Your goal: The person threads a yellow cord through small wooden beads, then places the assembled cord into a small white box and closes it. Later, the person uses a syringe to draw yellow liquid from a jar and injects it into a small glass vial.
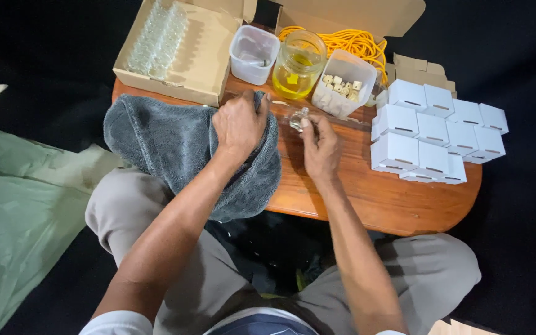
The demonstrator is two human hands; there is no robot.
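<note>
Left hand (238, 124) is gripping the grey towel (175, 146), fingers curled tight into a fold of the cloth. Right hand (319, 149) is holding a small clear glass bottle (298, 119), fingertips pinching it just right of the towel, above the wooden bench (379, 198). Behind the bottle, 1 jar of yellow liquid (298, 65) is standing between 2 white tubs: an almost empty tub (254, 54) to its left and a tub of small pale caps (344, 84) to its right. White cartons (432, 133) are sitting stacked well right of the bottle. An open cardboard box (187, 53) of glassware is lying behind the towel.
</note>
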